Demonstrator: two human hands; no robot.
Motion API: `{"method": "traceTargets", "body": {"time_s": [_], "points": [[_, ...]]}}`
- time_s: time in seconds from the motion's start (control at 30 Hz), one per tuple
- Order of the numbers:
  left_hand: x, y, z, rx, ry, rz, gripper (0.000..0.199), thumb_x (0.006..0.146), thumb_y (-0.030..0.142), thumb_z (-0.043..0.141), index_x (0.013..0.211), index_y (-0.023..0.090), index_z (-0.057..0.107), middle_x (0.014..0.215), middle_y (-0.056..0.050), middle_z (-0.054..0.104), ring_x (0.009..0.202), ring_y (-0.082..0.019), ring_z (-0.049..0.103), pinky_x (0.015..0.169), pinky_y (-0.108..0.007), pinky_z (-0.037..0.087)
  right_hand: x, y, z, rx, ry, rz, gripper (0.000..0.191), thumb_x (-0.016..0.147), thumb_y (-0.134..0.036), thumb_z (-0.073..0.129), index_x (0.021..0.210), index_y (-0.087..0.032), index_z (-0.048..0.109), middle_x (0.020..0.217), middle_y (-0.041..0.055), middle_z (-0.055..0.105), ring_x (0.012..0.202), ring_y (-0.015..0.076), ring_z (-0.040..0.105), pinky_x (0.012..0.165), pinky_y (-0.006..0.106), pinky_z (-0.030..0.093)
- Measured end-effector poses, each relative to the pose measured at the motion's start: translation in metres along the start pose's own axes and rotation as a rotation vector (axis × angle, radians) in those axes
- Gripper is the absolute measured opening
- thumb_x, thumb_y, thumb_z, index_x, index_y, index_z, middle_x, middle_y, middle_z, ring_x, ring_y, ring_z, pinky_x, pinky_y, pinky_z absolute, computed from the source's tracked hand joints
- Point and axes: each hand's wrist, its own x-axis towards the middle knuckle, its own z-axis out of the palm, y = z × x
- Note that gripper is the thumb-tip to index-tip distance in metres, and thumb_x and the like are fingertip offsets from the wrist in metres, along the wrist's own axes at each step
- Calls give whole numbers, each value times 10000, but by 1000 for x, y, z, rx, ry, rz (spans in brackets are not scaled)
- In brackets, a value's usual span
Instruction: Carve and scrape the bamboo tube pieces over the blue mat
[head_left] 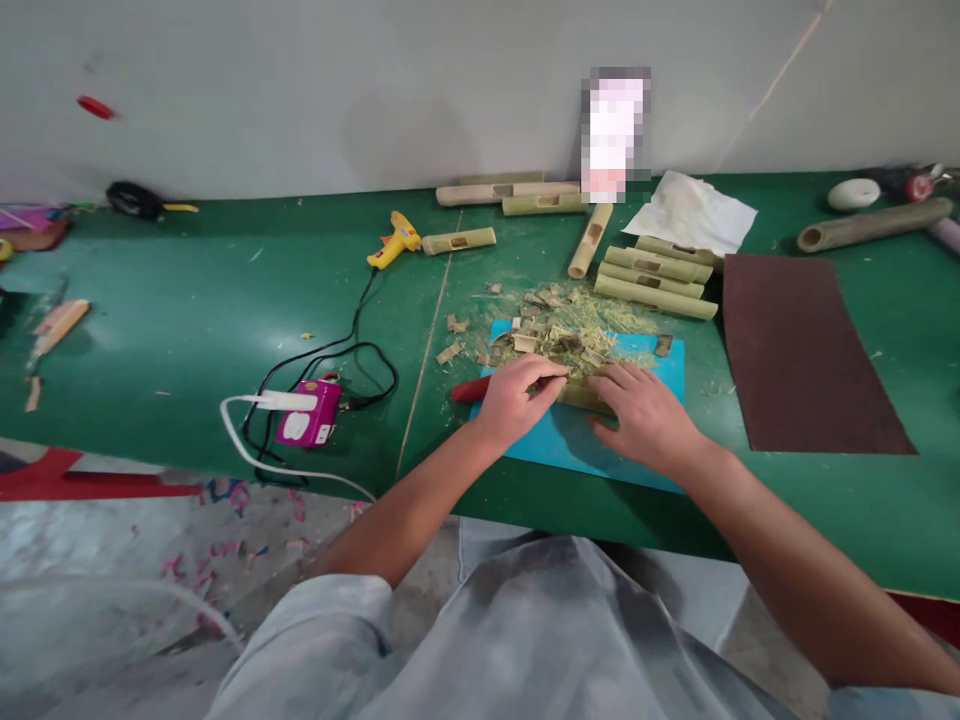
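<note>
A green bamboo tube [583,396] lies across the blue mat [555,450], between my hands. My left hand [517,400] is at its left end, thumb and fingers drawn together in a pinch; what they hold is too small to make out. Over the tube's right part is my right hand [646,412], fingers across the far side and thumb on the near side. A red handle [470,390] sticks out to the left of my left hand; the rest of that tool is hidden. Bamboo chips [559,340] and shavings are heaped just beyond my fingers.
Several notched bamboo tubes [656,295] lie behind the mat, near a white tissue [694,212]. A brown sheet [806,360] lies at right. Leftward are a yellow glue gun [396,240], its black cord and a magenta power box [310,412]. A pixelated upright panel [615,135] leans on the wall.
</note>
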Motion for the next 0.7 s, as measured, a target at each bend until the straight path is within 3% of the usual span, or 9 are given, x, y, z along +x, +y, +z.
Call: {"method": "traceTargets", "body": {"time_s": [0.2,0.5,0.7], "points": [[17,-3,2,58,-67,171,125,930,207,560,982,183,672,943,-65,706,895,-152,673,823,-289,565,12,1,13,25,-14,-37,208,851,-296,590,990,-147,630,983,120,627,950,256,529,809,394,435],[6,-8,-9,177,-54,435,172,882,187,627,1052,173,648,945,-71,713,846,-157,682,763,-269,571,8,11,24,220,98,-92,180,888,-296,572,1019,-178,607,991,112,634,938,246,563,792,392,475],[6,-8,-3,150,-36,414,137,888,190,622,1018,176,661,927,-69,717,842,-153,684,767,-268,576,8,12,23,220,94,-103,201,865,-284,600,1021,-157,596,994,118,640,917,251,556,794,407,493]]}}
